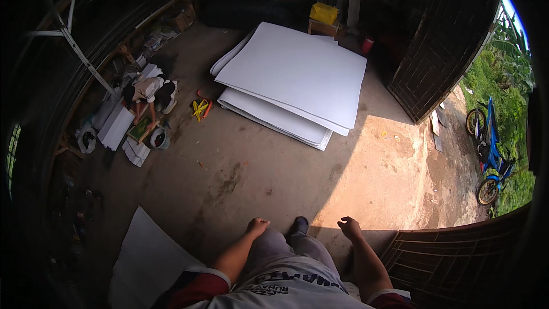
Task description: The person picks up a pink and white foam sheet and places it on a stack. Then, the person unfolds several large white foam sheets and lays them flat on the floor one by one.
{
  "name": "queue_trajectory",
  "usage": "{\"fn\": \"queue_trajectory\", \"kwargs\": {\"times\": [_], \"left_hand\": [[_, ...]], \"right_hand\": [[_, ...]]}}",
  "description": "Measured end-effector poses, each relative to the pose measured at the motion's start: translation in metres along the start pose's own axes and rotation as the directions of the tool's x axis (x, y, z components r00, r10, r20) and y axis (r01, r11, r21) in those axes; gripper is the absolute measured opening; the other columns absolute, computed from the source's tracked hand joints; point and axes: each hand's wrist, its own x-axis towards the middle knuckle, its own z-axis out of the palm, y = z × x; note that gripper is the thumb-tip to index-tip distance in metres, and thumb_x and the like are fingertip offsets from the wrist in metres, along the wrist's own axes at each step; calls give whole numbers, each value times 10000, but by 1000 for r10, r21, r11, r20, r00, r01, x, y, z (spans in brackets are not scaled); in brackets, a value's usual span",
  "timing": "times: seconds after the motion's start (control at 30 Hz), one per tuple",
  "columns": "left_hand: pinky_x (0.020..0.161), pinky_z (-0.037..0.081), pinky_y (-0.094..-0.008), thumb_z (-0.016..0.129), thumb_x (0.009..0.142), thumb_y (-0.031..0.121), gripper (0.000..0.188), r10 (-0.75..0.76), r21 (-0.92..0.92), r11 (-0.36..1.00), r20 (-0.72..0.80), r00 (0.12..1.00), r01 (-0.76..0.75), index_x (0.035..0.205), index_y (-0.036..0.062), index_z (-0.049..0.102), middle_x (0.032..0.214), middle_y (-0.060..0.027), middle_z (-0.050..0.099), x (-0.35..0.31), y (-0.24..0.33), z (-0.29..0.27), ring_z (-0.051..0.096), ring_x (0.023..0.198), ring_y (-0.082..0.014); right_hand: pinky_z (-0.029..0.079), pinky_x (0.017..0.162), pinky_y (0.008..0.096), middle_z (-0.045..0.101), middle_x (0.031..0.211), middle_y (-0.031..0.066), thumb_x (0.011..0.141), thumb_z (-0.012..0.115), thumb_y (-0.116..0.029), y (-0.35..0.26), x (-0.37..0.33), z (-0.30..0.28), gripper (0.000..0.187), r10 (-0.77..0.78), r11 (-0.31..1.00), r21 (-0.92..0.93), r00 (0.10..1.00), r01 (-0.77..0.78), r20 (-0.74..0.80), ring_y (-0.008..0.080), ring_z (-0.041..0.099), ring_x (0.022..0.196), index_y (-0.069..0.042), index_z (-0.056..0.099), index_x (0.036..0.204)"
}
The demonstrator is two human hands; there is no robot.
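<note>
My left hand (258, 227) is held out in front of my body, over my left thigh. Its fingers are curled in, and a small pale spot shows at their tips; whether that is a held thing is too small to tell. To the right of my leg hangs my right hand (350, 229), with thumb and fingers apart and nothing between them. Both hands are away from any surface. Ahead on the floor lies a stack of large white sheets (291, 74), its upper sheets bowed up from those below. Another large white sheet (148, 257) lies at my lower left.
At the left a person (150, 88) bends over a green framed panel (140, 130), beside white strips (116, 125) and a bucket (160, 138). Yellow straps (200, 110) lie on the floor. A dark door (443, 40) stands open at the right; a blue motorbike (492, 151) is outside.
</note>
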Motion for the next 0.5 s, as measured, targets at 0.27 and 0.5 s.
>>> {"fn": "queue_trajectory", "kwargs": {"times": [0.27, 0.5], "left_hand": [[672, 537, -344, 683, 917, 309, 273, -105, -489, 871, -108, 989, 39, 947, 39, 714, 802, -57, 702, 125, 27, -13, 659, 685, -181], [743, 548, -375, 709, 881, 351, 330, -408, -494, 812, -101, 907, 310, 957, 30, 734, 879, -111, 742, 261, 52, -23, 718, 768, -230]], "right_hand": [[555, 905, 406, 750, 1076, 162, 876, 729, -451, -132, 177, -61, 510, -94, 972, -197, 984, 124, 153, 309, 711, 1043, -111, 673, 1253], [520, 982, 442, 700, 1223, 140, 827, 749, -553, -225, 312, -40, 668, -19, 921, -361, 941, 148, 337, 287, 659, 1158, -150, 612, 1342]]}}
